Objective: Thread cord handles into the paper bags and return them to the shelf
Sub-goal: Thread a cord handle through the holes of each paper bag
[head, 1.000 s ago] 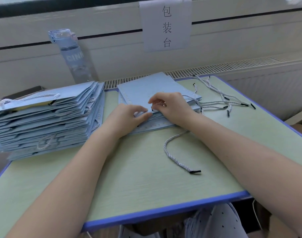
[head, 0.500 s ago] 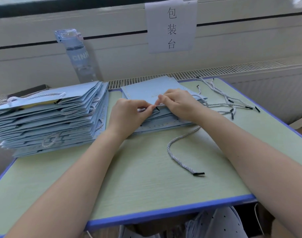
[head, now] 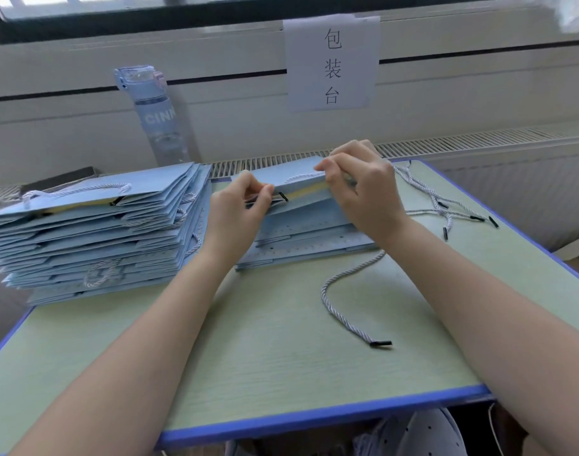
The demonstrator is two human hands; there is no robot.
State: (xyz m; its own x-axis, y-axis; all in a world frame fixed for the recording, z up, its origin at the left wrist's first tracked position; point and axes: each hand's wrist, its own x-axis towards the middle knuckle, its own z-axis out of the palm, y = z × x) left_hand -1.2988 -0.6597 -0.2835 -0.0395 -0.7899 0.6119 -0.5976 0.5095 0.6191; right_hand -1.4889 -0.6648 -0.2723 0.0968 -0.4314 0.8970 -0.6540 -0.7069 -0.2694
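Note:
A light blue paper bag [head: 294,174] lies flat on top of a small pile of bags [head: 311,236] at the table's middle back, its near edge lifted. My left hand [head: 240,205] pinches that edge beside a black cord tip [head: 283,196]. My right hand [head: 364,189] pinches the raised edge where a white twisted cord [head: 303,177] runs along the bag. A second loose cord [head: 344,296] trails from under my right wrist toward the table front. A tall stack of bags with handles [head: 94,232] stands at the left.
Several loose cords [head: 443,205] lie at the table's back right. A clear water bottle [head: 158,116] stands behind the left stack. A paper sign [head: 331,60] hangs on the wall. The green table [head: 281,357] has a blue edge.
Both hands have risen and lifted the top bag's near edge off the pile. The cord now runs along the bag's face between my hands. The camera has tilted up slightly.

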